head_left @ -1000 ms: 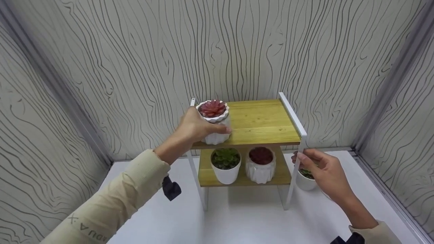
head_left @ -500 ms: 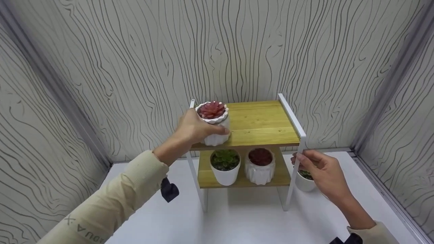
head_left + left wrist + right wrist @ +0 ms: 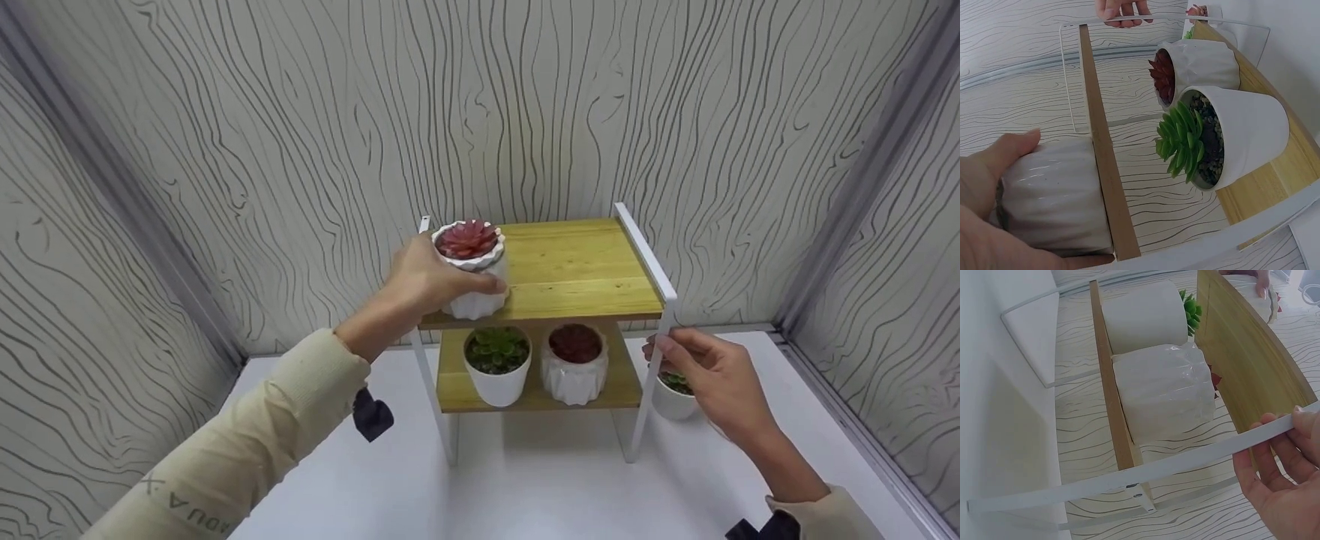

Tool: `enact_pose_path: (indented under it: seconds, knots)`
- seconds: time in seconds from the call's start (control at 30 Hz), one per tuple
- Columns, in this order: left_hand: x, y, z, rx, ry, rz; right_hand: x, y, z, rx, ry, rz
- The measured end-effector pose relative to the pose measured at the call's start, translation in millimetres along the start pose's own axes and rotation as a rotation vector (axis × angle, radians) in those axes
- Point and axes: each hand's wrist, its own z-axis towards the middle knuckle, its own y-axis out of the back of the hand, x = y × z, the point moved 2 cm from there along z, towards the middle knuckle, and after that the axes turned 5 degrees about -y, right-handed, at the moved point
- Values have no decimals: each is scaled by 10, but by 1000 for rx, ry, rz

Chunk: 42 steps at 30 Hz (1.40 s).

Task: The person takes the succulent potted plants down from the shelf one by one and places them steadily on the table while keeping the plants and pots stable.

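My left hand grips a white ribbed pot that holds a red succulent. The pot stands upright at the left end of the top board of a two-tier wood shelf. With thumb and fingers, my right hand pinches the white metal frame at the shelf's right front upright. On the lower board sit a smooth white pot with a green succulent and, to its right, a white ribbed pot with a dark red succulent.
Another small white pot with a green plant stands on the white table, right of the shelf and partly behind my right hand. Wood-grain patterned panels enclose the table at the back and both sides.
Both hands keep their hold in nearly the same places. Only a slight shift of the head view shows.
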Motion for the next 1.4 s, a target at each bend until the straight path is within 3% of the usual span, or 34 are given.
enact_pose_path:
  seconds: [0.5,0.87,1.2,1.4]
  knots:
    - [17,11,-8,-3,-64,78,8,1,-8,-5,7,-19]
    - [-69,83,-25,-13,-75,88,2,10,-8,-2,-26,-33]
    - [-86,151,-94,23,-129,67,0,16,18,-2,-49,-66]
    - [-73,166,-144,51,-155,15,-13,12,11,17,-26,-14]
